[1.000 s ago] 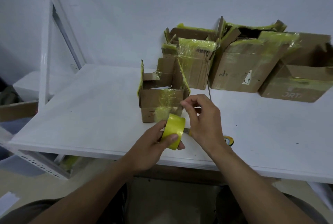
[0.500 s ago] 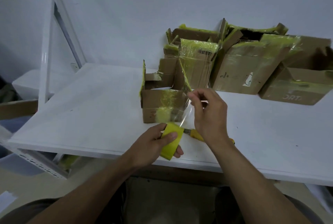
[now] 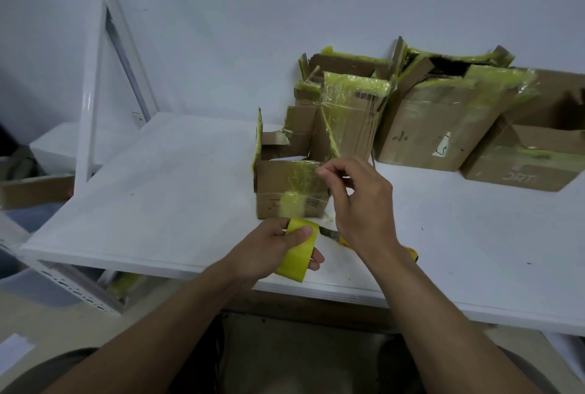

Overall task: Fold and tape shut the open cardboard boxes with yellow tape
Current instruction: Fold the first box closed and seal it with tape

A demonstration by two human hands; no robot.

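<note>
"Near the table's front edge, what have you got in hand?"

"My left hand [image 3: 269, 251] grips the yellow tape roll [image 3: 299, 254], with my thumb across its outer face and my fingers curled round the far side. I hold it over the front edge of the white table [image 3: 158, 187]."

"And the other hand?"

"My right hand [image 3: 364, 203] is raised above the roll and pinches the free end of the tape between thumb and forefinger. A thin, see-through yellowish strip [image 3: 300, 200] runs from the roll up to that pinch."

"Where is the box?"

"A small open cardboard box [image 3: 275, 178] stands just behind the strip. Its flaps are upright and there is crinkled yellow tape on its front wall. I cannot tell whether the strip touches it."

"Anything else nearby?"

"A cutter [image 3: 329, 232] with a yellow handle lies on the table under my right wrist, its blade pointing toward the roll. Further back, by the wall, stand more boxes patched with yellow tape: a narrow one [image 3: 354, 115], a larger one [image 3: 437, 127] and a low one [image 3: 522, 168] at the right."
</note>
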